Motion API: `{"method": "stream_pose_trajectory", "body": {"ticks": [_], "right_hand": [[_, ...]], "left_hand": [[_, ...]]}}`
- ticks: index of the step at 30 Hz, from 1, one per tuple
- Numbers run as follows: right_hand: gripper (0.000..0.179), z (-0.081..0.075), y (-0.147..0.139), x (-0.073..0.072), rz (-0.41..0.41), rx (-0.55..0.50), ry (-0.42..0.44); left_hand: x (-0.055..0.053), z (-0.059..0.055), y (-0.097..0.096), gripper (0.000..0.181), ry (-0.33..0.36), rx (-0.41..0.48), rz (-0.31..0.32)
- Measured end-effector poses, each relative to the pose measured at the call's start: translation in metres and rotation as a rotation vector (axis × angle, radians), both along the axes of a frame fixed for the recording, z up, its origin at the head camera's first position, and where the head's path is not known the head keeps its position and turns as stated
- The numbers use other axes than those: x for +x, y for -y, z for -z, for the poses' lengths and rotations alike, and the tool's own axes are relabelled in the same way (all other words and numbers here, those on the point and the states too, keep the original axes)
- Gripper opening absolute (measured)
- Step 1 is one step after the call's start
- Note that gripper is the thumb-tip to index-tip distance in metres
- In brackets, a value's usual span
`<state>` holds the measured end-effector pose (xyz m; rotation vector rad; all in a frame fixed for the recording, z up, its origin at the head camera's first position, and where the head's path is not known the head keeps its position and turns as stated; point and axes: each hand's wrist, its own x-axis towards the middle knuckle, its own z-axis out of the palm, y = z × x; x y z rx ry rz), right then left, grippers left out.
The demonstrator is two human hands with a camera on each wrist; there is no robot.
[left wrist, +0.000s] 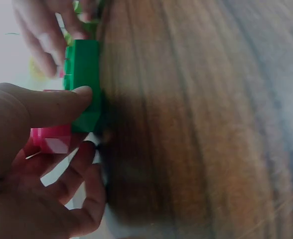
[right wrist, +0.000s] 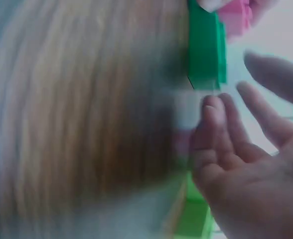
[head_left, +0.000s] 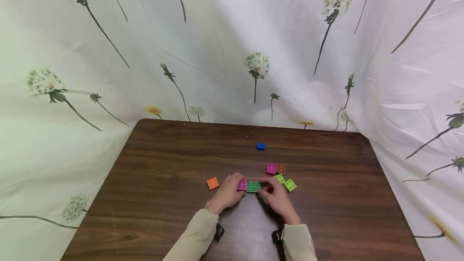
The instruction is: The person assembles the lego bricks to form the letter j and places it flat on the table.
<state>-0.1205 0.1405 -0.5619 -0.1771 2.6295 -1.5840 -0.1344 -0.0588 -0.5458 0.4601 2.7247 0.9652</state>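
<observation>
My left hand [head_left: 230,191] grips a pair of toy building bricks, thumb on the near side and fingers behind. A pink brick [head_left: 242,185] sits on the left end of a longer green brick [head_left: 253,187], its studs facing up. The left wrist view shows the thumb pressed on the side of the green brick [left wrist: 86,69], with the pink brick [left wrist: 55,139] partly behind it. My right hand [head_left: 278,199] is just right of the green brick, thumb and fingers spread. A small gap shows between its fingertips [right wrist: 212,102] and the brick's end in the right wrist view.
Two lime bricks, one nearer [head_left: 290,185] and one partly behind the right hand [head_left: 280,178], lie at the right. Beyond them a pink brick [head_left: 271,168] and a brown brick [head_left: 280,169] sit side by side. An orange brick [head_left: 212,183] lies left, a blue one [head_left: 260,146] farther back.
</observation>
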Motion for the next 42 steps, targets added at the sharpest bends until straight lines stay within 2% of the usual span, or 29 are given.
{"method": "stream_pose_trajectory", "body": {"ticks": [5, 7, 12, 18, 26, 32, 42], "right_hand": [[0.023, -0.016, -0.013, 0.001, 0.145, 0.094, -0.176], [0.024, -0.018, -0.018, 0.001, 0.19, 0.157, -0.215], [0.033, -0.013, -0.028, 0.001, 0.261, 0.27, -0.178], [0.038, -0.007, -0.031, 0.003, 0.229, 0.382, -0.138], [0.043, -0.01, -0.027, 0.002, 0.188, 0.481, -0.109], [0.036, -0.009, -0.021, 0.001, 0.17, 0.555, -0.112], [0.035, -0.012, -0.01, -0.001, 0.119, 0.562, -0.095]], "left_hand": [[-0.004, 0.004, 0.002, 0.033, 0.022, 0.057, -0.024], [-0.006, 0.005, 0.002, 0.034, 0.032, 0.074, -0.029], [-0.008, 0.003, 0.0, 0.036, 0.07, 0.088, -0.036], [-0.009, 0.004, 0.002, 0.037, 0.085, 0.125, -0.045], [-0.009, 0.006, 0.004, 0.037, 0.121, 0.142, -0.052], [-0.008, 0.006, 0.004, 0.036, 0.126, 0.151, -0.06], [-0.008, 0.006, 0.004, 0.036, 0.123, 0.162, -0.071]]}}
